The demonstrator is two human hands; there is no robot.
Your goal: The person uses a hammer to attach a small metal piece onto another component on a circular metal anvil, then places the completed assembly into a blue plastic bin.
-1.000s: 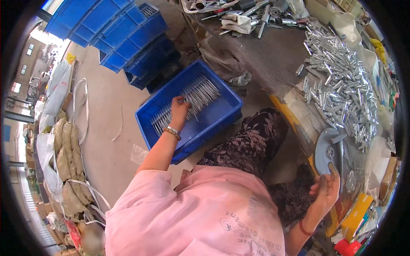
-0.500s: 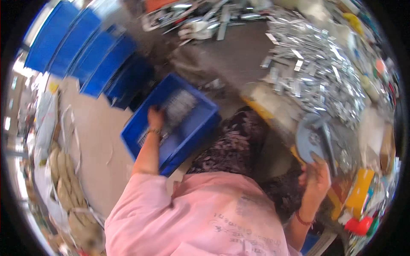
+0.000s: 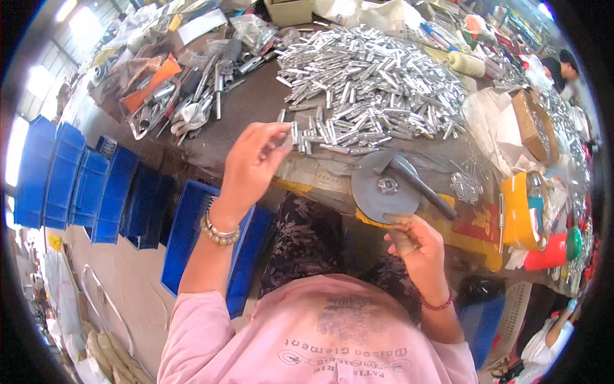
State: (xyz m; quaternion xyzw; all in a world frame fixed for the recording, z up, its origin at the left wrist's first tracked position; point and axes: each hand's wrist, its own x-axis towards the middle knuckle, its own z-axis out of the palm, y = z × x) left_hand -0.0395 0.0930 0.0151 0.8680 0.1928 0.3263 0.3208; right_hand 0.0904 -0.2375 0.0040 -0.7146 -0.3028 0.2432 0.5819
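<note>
In the head view, the left hand (image 3: 252, 163) pinched a short silver metal tube (image 3: 293, 133) above the bench (image 3: 256, 109); stiff, light, slippery, best gripped mid-length; the right hand (image 3: 416, 246) clasped a small grey part below the grey metal disc (image 3: 384, 191).

I see my left hand (image 3: 252, 163) raised, forearm extended forward, fingers (image 3: 275, 137) pinched together at the tips; my right hand (image 3: 416, 246) sits lower, wrist bent, fingers curled closed.

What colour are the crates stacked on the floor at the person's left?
Bright blue: the plastic crates show plainly in the head view, the only view, left of the workbench.
</note>
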